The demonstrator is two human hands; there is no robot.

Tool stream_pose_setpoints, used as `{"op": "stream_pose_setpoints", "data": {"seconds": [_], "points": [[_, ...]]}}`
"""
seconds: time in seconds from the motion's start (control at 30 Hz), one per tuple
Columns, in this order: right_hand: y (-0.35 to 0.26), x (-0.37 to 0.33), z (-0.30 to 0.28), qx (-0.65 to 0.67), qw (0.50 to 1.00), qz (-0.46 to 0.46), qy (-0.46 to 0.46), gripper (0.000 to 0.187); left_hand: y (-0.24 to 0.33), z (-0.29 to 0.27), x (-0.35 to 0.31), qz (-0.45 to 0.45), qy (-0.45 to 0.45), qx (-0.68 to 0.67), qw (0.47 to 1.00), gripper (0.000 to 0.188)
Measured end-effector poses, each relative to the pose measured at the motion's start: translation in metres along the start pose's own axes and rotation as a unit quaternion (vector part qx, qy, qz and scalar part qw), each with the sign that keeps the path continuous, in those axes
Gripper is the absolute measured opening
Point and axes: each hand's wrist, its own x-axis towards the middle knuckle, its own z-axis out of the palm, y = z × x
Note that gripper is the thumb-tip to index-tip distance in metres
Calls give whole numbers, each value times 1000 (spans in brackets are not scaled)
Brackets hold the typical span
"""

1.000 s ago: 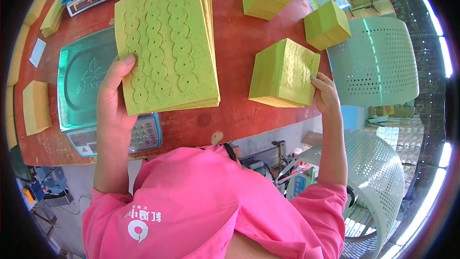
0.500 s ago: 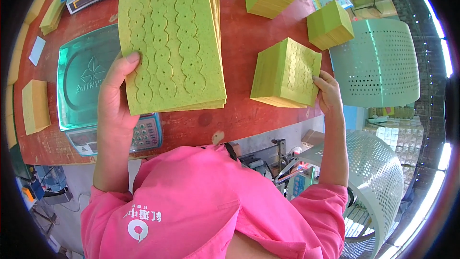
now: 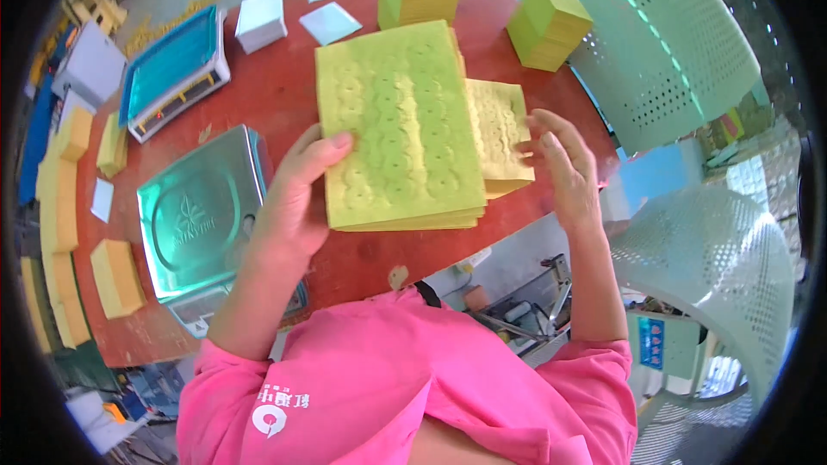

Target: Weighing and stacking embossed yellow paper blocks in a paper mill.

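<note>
Head: sheets (image 3: 401, 133) (patterned) in left fingers (image 3: 331, 152)

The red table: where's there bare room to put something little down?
The red table shows bare between the blue-topped scale, the white paper block and the yellow-green sheets in the left hand. Another bare strip lies between those sheets and the near edge. It's crowded along the left edge, where yellow stacks stand beside the green-topped scale.
</note>
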Motion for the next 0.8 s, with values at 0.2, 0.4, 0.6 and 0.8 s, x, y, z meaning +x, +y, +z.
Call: {"op": "stream_pose_setpoints", "data": {"seconds": [0.2, 0.4, 0.6, 0.8], "points": [[-10, 11, -10, 370, 914, 136, -92, 51, -29, 59, 57, -80, -35, 47, 995, 48], [22, 58, -30, 201, 976, 69, -46, 42, -50, 85, 110, -92, -21, 92, 991, 48], [15, 59, -28, 167, 969, 160, -85, 39, -61, 62, 122, -88, 20, 172, 981, 42], [28, 57, -34, 161, 971, 149, -89, 39, -68, 61, 121, -45, 34, 310, 949, 42]]}}
